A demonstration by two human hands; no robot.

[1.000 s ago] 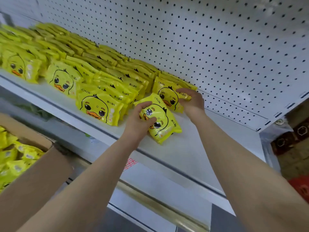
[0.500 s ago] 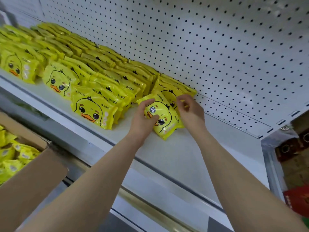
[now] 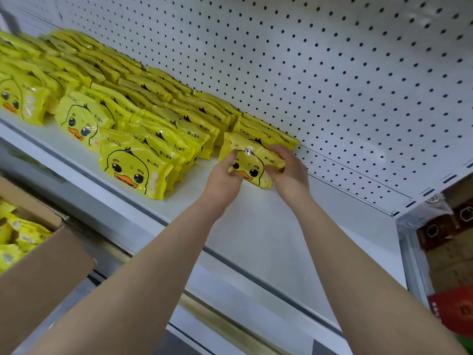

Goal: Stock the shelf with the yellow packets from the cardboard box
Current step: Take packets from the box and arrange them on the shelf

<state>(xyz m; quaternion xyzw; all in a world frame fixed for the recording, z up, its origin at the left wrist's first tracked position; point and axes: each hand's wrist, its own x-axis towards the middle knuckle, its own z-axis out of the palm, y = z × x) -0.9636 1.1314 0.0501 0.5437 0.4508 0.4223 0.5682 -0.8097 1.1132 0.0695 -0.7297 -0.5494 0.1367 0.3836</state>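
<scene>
A yellow duck-face packet (image 3: pixel 252 162) stands nearly upright on the white shelf (image 3: pixel 256 226), at the front of the rightmost row by the pegboard. My left hand (image 3: pixel 225 178) grips its left edge and my right hand (image 3: pixel 288 170) grips its right edge, fingers curled over the top. Rows of the same yellow packets (image 3: pixel 133 119) fill the shelf to the left. The cardboard box (image 3: pixel 46 254) sits at the lower left with more packets (image 3: pixel 15 234) inside.
A white pegboard back wall (image 3: pixel 332 73) rises behind the shelf. The shelf's right portion is bare up to its end post (image 3: pixel 409 252). Brown and red cartons (image 3: pixel 453 252) stand beyond the right end. A lower shelf edge (image 3: pixel 230 321) runs below.
Both hands carried the packet back and to the right, turning it from tilted to nearly upright against the rightmost row. My right hand left the row's packet and took the packet's right edge.
</scene>
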